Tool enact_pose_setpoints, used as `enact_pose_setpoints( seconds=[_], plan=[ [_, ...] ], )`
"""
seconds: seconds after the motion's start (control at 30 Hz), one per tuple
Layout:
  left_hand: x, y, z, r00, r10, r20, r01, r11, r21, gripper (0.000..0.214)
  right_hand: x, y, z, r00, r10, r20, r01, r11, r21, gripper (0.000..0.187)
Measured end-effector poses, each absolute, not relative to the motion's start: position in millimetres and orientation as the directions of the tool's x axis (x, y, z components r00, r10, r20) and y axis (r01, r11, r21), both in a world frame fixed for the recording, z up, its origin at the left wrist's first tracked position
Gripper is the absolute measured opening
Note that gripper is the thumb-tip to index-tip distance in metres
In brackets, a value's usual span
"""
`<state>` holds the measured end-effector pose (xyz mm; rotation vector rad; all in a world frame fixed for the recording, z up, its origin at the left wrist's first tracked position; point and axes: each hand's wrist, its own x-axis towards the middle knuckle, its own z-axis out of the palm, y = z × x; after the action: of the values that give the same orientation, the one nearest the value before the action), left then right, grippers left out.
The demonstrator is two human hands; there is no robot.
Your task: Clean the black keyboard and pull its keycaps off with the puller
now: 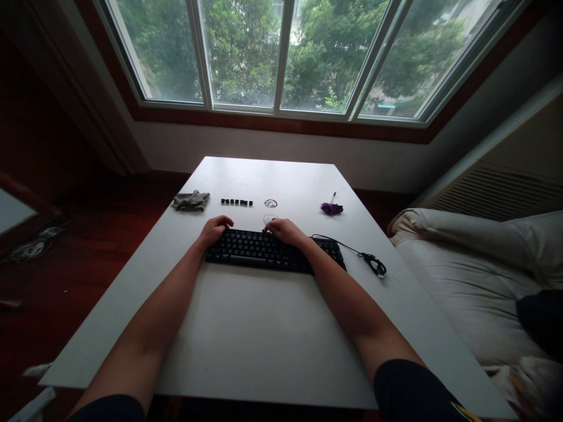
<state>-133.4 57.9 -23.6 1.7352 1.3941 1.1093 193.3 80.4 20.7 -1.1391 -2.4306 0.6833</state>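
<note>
A black keyboard lies across the white table in front of me. My left hand is curled around its far left corner, thumb and fingers gripping the edge. Over the keyboard's far edge, right of its middle, my right hand is closed in a pinch. A tiny dark piece shows at its fingertips, too small to name. Just beyond those fingers is a thin, clear round loop, partly hidden by the hand. My right forearm covers part of the keyboard's right side.
Beyond the keyboard lie a grey cloth, a row of several black keycaps, a round thin-rimmed object and a purple cloth with a thin stick beside it. The bundled cable rests at right. A sofa stands right of the table.
</note>
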Motion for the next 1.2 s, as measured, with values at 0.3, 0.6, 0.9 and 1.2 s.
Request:
enact_pose_setpoints(
  seconds=[0.3,0.6,0.9,1.2],
  plan=[
    [-133.5,58.6,-22.4,0.090,0.970,0.224,0.430,-0.241,0.870,0.036,192.8,85.1,12.3,-0.394,0.913,0.102,0.782,0.391,-0.486,0.025],
    [-132.2,57.6,-22.6,0.091,0.967,0.237,0.425,-0.253,0.869,0.035,192.7,95.7,8.3,-0.435,0.898,0.068,0.741,0.400,-0.540,0.033],
    [-131.5,58.7,-23.5,0.088,0.969,0.229,0.425,-0.244,0.871,0.036,193.3,99.5,6.2,-0.392,0.916,0.083,0.776,0.378,-0.505,0.021],
    [-132.6,59.6,-24.2,0.102,0.964,0.247,0.426,-0.267,0.865,0.035,197.1,102.8,6.4,-0.276,0.959,0.063,0.850,0.274,-0.450,0.022]
  ],
)
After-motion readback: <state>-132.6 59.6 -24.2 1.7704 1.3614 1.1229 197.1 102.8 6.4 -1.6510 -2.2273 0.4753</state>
